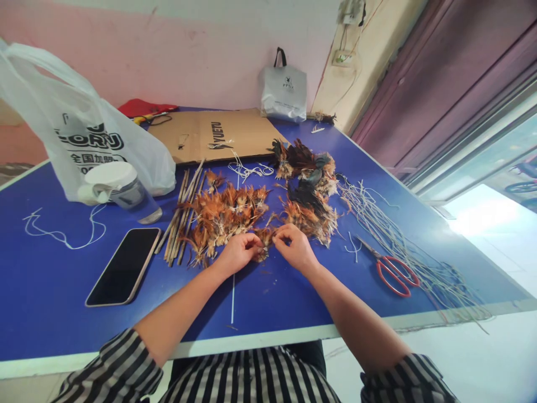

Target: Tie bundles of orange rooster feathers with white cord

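A small tuft of brown feathers point(264, 242) is between my two hands, close above the blue table. My left hand point(242, 252) has its fingers pinched on the tuft's left side. On the other side, my right hand point(295, 245) pinches with thumb and forefinger at the tuft's edge; what lies between those fingertips is too small to make out. Orange-brown feather bunches point(226, 210) spread behind my left hand. Behind my right hand lie more brown bunches point(312, 221) and dark feathers point(308, 162).
Red-handled scissors point(396, 274) and long pale strings point(390, 240) lie right on the blue table point(268, 313). Thin sticks point(180, 224), a phone point(123, 267), a plastic jug point(130, 193) and a white bag point(84, 129) stand or lie left. Behind are cardboard point(247, 131) and a silver bag point(284, 95).
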Available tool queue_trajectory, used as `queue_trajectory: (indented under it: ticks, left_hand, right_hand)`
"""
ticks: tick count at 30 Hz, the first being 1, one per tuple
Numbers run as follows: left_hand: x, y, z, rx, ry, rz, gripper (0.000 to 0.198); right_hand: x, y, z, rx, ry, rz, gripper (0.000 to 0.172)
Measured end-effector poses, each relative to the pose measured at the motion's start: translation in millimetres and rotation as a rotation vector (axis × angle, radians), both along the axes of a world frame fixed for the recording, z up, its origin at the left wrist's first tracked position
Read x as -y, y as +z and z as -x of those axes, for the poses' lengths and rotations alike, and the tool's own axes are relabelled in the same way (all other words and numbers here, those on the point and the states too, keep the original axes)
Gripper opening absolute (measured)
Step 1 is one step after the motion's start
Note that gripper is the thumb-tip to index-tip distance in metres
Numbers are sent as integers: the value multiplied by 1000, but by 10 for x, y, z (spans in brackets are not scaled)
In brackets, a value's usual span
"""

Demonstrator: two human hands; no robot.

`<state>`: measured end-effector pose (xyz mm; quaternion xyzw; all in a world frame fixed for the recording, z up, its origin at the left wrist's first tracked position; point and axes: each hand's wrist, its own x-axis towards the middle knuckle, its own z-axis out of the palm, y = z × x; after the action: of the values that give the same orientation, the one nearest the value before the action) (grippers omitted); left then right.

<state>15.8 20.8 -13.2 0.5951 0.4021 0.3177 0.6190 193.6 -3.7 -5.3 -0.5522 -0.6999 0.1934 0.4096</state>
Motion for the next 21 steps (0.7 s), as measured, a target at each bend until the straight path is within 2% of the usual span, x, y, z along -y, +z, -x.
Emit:
queue_trajectory:
  ticks: [3,7,10,12,15,18,21]
  left_hand:
    - [5,14,-5,-12,9,8,12]
    - [11,6,-14,-47,24,-26,8]
    - [8,-7,-11,-65,20,-55,8]
    - [4,-12,-8,-75,15,-66,9]
    - [2,-12,-8,-73,30,-47,9]
    - [9,-4,-12,-58,38,-12,11]
    - [15,3,-13,-45,18,-20,12]
  right_hand:
    - [82,39,-1,114,40,73,20]
    - [235,28,-35,209,61,121,1]
    - [297,6,-55,236,37,104,8]
    - [299,1,-36,259,60,82,9]
    - [259,14,26,305,95,56,2]
    - [192,27,71,323,106,53,9]
    - [120,4,80,253,90,94,9]
